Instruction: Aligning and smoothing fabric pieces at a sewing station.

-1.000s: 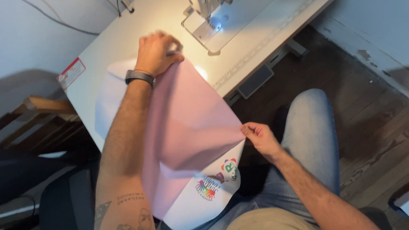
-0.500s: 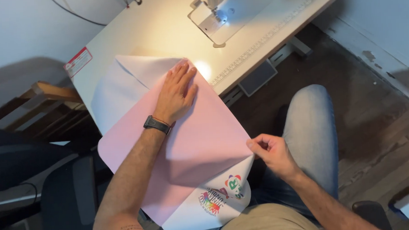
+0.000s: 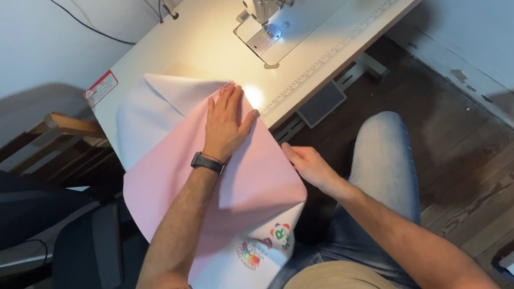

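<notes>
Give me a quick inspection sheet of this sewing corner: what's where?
Surface: white table, lit near the needle.
Job's things: pink fabric over white fabric, hanging off the table edge toward the lap; colourful print on the white piece.
Clutter: red-edged sticker on the table corner.
Hands: left hand flat on the pink fabric; right hand at its right edge.
Cables: black cable along the wall.
Surroundings: sewing machine, pedal, wooden floor, dark chair.
</notes>
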